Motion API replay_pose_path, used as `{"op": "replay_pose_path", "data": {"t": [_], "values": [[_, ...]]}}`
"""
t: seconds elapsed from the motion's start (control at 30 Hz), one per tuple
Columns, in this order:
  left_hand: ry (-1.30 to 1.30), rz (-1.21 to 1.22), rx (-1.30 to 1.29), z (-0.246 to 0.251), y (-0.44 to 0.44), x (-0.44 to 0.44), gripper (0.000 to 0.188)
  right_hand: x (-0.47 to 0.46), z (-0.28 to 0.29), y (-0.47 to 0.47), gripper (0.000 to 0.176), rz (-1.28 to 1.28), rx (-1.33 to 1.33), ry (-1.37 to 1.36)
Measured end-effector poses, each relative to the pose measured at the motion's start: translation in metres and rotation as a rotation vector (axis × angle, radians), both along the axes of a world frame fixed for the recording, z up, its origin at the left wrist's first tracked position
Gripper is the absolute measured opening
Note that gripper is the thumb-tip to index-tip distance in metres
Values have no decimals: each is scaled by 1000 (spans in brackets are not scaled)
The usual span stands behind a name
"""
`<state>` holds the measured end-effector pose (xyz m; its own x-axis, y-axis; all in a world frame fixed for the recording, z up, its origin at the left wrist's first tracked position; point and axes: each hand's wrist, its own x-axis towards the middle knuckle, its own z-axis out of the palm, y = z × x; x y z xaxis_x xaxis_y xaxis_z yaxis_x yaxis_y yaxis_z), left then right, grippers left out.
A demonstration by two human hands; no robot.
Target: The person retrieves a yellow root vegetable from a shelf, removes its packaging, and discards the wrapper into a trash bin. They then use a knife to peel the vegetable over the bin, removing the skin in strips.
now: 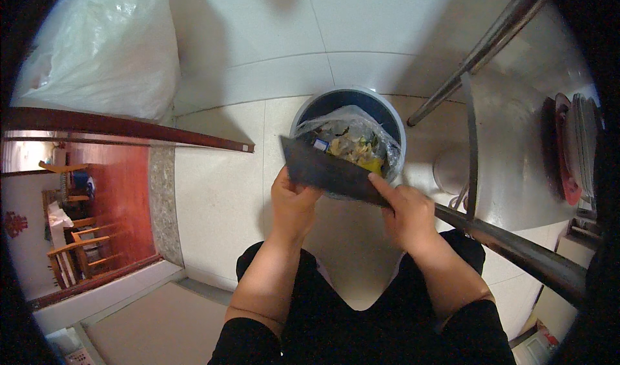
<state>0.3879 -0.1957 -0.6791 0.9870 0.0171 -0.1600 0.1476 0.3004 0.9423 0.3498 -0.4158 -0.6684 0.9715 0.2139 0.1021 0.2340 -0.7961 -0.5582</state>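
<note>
Over the near rim of a round trash bin [399, 123] I hold a thin, dark, flat sheet [334, 171]; its material is unclear. My left hand [294, 200] grips its lower left part, the thumb bent against it. At the right end, my right hand [409, 212] has the index finger laid along the upper edge, with the other fingers around the corner. A clear plastic liner [390, 140] sits loosely inside the bin. In it lie yellowish scraps [361, 147], a yellow wrapper [373, 165] and a small blue-and-white piece [320, 145]. The sheet hides the bin's near side.
On the right stands a metal rack with tubular legs [450, 89] and a shelf [513, 147] bearing plates [583, 147] and a red tray [564, 152]. A dark red door [131, 129] juts in from the left, below a large whitish plastic bag [111, 50]. Wooden chairs [87, 249] stand beyond the doorway.
</note>
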Motion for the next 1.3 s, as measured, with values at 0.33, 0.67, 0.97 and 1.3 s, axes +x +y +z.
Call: {"op": "replay_pose_path", "data": {"t": [0.33,0.67,0.97,1.3], "values": [[17,-65,-386,-2,-3,5,39,5,-4,-5,49,-105,322,43],[51,-60,-397,-10,-10,12,31,3,11,-11,67,56,83,-91],[-45,-29,-240,-10,-14,9,35,5,14,-13,75,102,39,-188],[-49,2,-220,-44,-1,7,31,3,-4,-15,80,92,-8,-206]]}}
